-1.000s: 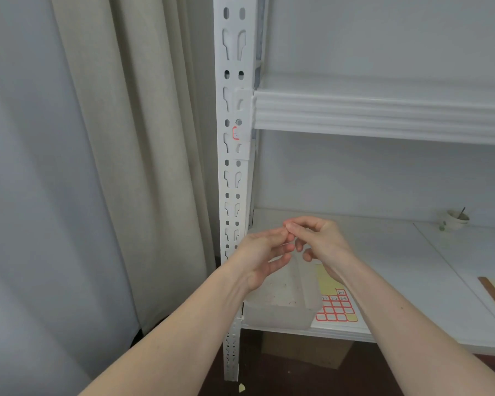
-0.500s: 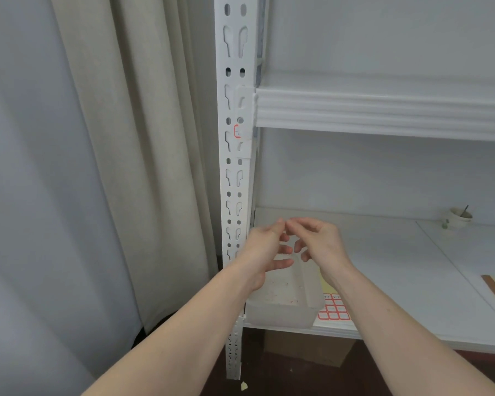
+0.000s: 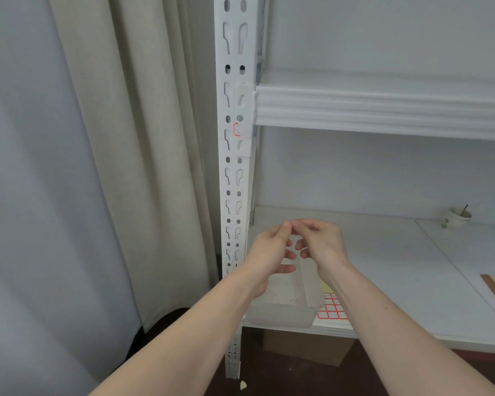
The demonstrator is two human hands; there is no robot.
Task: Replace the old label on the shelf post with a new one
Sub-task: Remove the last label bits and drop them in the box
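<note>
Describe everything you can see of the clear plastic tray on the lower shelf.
The clear plastic tray is a shallow, frosted, rectangular tub with low walls and rounded corners. Small specks, some red, lie scattered on its floor. It sits flat at the front left corner of the lower shelf, beside the shelf post, with a sheet of red-bordered labels against its right side. Both forearms hide part of it; neither hand visibly touches it.

Probably a storeroom or back office: white slotted metal shelving (image 3: 235, 178), beige curtain (image 3: 132, 155), label sheet (image 3: 332, 308), cardboard box (image 3: 306, 348) underneath.
</note>
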